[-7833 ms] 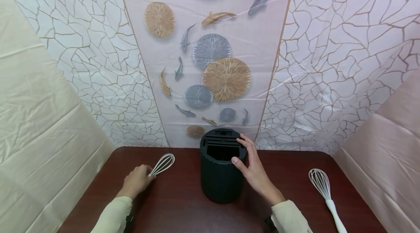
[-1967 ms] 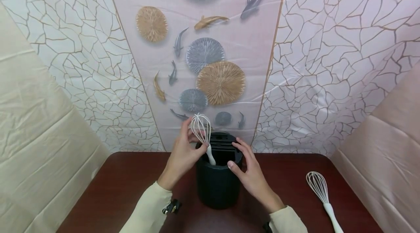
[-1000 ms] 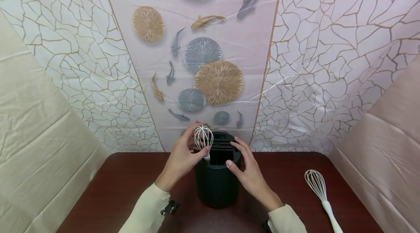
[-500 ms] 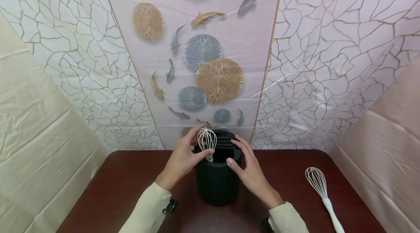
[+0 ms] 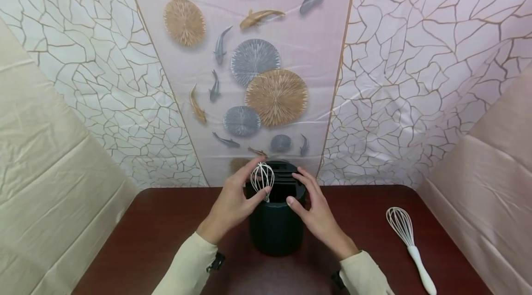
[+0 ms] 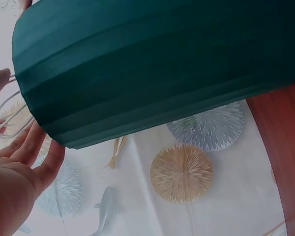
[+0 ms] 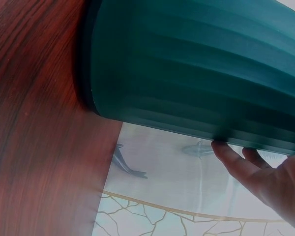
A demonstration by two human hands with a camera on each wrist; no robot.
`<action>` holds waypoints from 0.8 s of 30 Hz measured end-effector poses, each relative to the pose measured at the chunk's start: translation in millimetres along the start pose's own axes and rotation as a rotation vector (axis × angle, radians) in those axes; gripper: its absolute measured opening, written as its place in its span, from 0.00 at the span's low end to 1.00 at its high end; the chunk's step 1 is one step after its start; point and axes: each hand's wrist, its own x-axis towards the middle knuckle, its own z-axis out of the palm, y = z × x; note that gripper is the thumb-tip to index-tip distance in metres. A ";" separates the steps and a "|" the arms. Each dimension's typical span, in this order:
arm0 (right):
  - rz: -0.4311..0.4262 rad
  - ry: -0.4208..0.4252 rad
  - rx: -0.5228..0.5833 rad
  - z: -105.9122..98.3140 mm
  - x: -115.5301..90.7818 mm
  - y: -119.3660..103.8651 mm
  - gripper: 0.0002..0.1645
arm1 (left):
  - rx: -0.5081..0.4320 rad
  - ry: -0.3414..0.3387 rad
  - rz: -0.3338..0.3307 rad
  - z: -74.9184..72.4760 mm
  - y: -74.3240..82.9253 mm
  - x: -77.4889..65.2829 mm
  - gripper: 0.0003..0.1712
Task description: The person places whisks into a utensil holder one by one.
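A dark green, ribbed utensil holder (image 5: 276, 232) stands upright on the table, slots at the back of its top and a wide opening in front. A small white whisk (image 5: 262, 177) sits in the left of that opening, wires up, its handle hidden inside. My left hand (image 5: 228, 205) pinches the whisk low on its wires; in the left wrist view some fingers (image 6: 51, 164) touch the holder's rim. My right hand (image 5: 322, 219) grips the holder's right side, thumb at the front rim and fingers further back.
A larger white whisk (image 5: 409, 244) lies at the right of the dark red-brown table (image 5: 166, 230). Patterned cloth (image 5: 266, 101) with fish and round motifs hangs behind the table's back edge. Beige cloth walls (image 5: 50, 156) flank both sides.
My left hand left the table's left side with the small whisk and lowered its handle into the holder; lately it sank slightly further. My right hand kept its hold on the holder.
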 end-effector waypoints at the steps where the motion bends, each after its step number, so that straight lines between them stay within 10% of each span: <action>1: -0.001 0.003 -0.003 -0.6 0.2 0.1 0.37 | 0.005 0.007 0.003 1.3 0.4 -0.2 0.42; 24: -0.024 0.002 0.009 -0.6 0.1 1.4 0.37 | 0.035 -0.022 -0.029 6.0 3.0 -3.8 0.37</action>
